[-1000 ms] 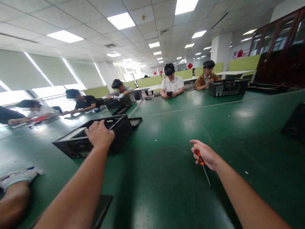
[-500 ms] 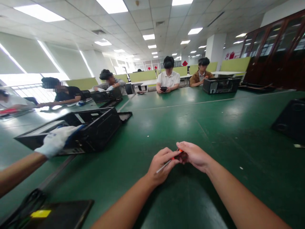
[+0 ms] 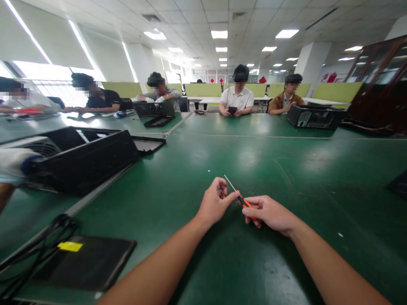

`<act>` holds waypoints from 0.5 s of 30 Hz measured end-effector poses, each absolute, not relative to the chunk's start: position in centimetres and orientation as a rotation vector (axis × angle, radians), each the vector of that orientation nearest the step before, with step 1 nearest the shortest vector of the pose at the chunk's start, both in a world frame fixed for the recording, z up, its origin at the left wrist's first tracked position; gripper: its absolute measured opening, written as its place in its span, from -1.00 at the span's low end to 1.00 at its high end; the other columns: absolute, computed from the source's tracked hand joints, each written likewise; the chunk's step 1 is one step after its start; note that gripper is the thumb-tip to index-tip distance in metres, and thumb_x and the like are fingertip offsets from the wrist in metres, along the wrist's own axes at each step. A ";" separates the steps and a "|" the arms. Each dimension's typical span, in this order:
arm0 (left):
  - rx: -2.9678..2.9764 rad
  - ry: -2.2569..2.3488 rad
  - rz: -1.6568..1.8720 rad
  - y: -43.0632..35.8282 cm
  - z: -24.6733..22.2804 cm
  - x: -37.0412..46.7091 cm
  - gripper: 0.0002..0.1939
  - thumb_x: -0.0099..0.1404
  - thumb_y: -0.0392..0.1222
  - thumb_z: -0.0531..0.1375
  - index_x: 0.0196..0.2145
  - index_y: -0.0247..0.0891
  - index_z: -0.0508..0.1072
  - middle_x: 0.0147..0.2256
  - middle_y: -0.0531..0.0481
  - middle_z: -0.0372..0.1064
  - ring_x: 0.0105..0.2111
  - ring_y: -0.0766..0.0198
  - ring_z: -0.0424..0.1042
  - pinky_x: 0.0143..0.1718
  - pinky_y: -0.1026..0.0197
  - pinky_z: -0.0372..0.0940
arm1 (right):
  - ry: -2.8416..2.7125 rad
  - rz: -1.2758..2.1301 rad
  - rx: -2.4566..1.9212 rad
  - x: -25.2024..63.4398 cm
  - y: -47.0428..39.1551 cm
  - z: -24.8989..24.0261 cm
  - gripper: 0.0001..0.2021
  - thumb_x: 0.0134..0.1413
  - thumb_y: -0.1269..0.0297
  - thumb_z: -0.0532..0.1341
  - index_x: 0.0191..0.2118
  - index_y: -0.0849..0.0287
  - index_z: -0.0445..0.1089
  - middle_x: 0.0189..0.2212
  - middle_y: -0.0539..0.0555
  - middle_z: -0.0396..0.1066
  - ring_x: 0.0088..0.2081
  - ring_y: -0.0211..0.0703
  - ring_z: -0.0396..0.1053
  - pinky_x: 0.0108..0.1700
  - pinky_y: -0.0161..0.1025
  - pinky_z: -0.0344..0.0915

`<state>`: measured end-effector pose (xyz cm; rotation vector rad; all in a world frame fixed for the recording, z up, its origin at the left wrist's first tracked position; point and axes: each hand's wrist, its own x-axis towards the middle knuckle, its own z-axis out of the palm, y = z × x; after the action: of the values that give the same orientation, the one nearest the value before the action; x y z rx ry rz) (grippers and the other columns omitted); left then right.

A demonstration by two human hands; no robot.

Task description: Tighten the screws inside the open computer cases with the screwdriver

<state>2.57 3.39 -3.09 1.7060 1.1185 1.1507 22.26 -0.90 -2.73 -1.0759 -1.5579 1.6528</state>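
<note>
A screwdriver [image 3: 243, 201] with a black and orange handle is held above the green table [image 3: 178, 186], its thin metal shaft pointing up and to the left. My right hand [image 3: 269, 212] has its fingers wrapped round the handle. Beside it, my left hand [image 3: 218, 201] has its thumb at the front end of the handle, near the shaft, with the fingers curled behind. Part of the handle is hidden by the fingers of my right hand.
An open black computer case [image 3: 92, 161] lies at the left, with another person's gloved hand [image 3: 12, 163] at it. Black cables [image 3: 47, 237] and a dark flat panel [image 3: 92, 262] with a yellow label are at the lower left. Several people sit across the table, near more cases [image 3: 314, 117].
The screwdriver has turned from pointing down-left to pointing up-left, and more of its handle shows. The view has shifted left to right, and the gloved hand is nearer the left edge.
</note>
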 end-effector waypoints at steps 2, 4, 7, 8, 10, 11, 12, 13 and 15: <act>1.801 1.114 1.109 3.2 -2.9 2.5 -0.60 0.21 0.01 0.28 -0.06 -0.22 0.39 -0.47 0.17 0.23 -0.57 0.43 0.17 -0.51 0.34 0.14 | -1.561 1.633 -1.076 22.2 -1.0 -2.5 -0.64 0.02 0.12 0.36 -0.11 0.25 0.48 -0.52 -0.02 0.42 -0.58 -0.36 0.17 -0.53 -0.37 0.08; 1.869 1.108 1.057 2.8 -2.6 2.6 -0.58 0.27 0.02 0.21 0.02 -0.22 0.43 -0.44 0.10 0.33 -0.57 0.40 0.20 -0.50 0.31 0.16 | -1.533 1.561 -1.078 22.1 -1.0 -2.2 -0.63 0.02 0.14 0.36 -0.09 0.25 0.49 -0.52 -0.01 0.42 -0.57 -0.35 0.19 -0.51 -0.36 0.10; 1.968 1.081 0.981 2.4 -2.3 2.6 -0.63 0.32 0.02 0.14 -0.03 -0.21 0.54 -0.43 0.04 0.44 -0.53 0.34 0.25 -0.47 0.28 0.17 | -1.412 1.361 -1.075 22.1 -0.9 -1.8 -0.63 0.13 0.09 0.27 -0.06 0.26 0.48 -0.53 0.00 0.41 -0.54 -0.32 0.22 -0.45 -0.32 0.15; 2.005 1.062 0.950 2.2 -2.2 2.7 -0.65 0.33 0.00 0.14 -0.06 -0.19 0.56 -0.44 0.04 0.45 -0.52 0.33 0.27 -0.47 0.28 0.16 | -1.364 1.293 -1.061 22.3 -0.9 -1.6 -0.63 0.14 0.08 0.27 -0.06 0.26 0.47 -0.54 -0.01 0.40 -0.53 -0.31 0.23 -0.43 -0.31 0.17; 2.071 1.019 0.885 2.0 -2.2 2.7 -0.70 0.33 -0.04 0.14 -0.14 -0.16 0.60 -0.48 0.06 0.45 -0.52 0.31 0.29 -0.47 0.28 0.14 | -1.287 1.194 -1.014 22.6 -1.0 -1.4 -0.64 0.11 0.09 0.30 -0.06 0.22 0.45 -0.51 -0.01 0.40 -0.49 -0.28 0.25 -0.40 -0.30 0.19; 2.098 0.998 0.854 1.9 -2.2 2.7 -0.72 0.33 -0.05 0.14 -0.18 -0.16 0.62 -0.49 0.06 0.46 -0.52 0.31 0.29 -0.47 0.28 0.13 | -1.263 1.164 -0.988 22.8 -1.1 -1.2 -0.64 0.08 0.10 0.32 -0.06 0.20 0.45 -0.48 -0.01 0.40 -0.48 -0.28 0.26 -0.40 -0.30 0.20; 2.121 0.978 0.826 1.8 -2.2 2.8 -0.73 0.32 -0.07 0.14 -0.21 -0.17 0.63 -0.50 0.05 0.47 -0.52 0.31 0.30 -0.47 0.28 0.14 | -1.248 1.145 -0.965 23.0 -1.2 -1.1 -0.63 0.06 0.10 0.34 -0.05 0.18 0.45 -0.47 -0.01 0.39 -0.48 -0.28 0.26 -0.41 -0.30 0.19; 2.141 0.958 0.803 1.8 -2.2 2.8 -0.74 0.32 -0.08 0.15 -0.24 -0.17 0.63 -0.50 0.04 0.47 -0.52 0.31 0.31 -0.46 0.28 0.15 | -1.241 1.133 -0.948 23.1 -1.3 -1.0 -0.62 0.04 0.11 0.35 -0.05 0.17 0.45 -0.45 -0.01 0.39 -0.48 -0.28 0.25 -0.43 -0.29 0.18; 2.181 0.915 0.762 1.7 -2.1 3.0 -0.76 0.30 -0.09 0.18 -0.28 -0.18 0.64 -0.50 0.03 0.47 -0.51 0.31 0.32 -0.44 0.27 0.16 | -1.243 1.119 -0.932 23.2 -1.5 -0.8 -0.62 0.03 0.10 0.35 -0.04 0.15 0.47 -0.45 -0.01 0.38 -0.51 -0.28 0.22 -0.46 -0.28 0.16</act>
<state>2.99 1.68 -2.12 2.1809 0.9147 0.7625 23.23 -1.49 -0.83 -0.9323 -1.2429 1.1193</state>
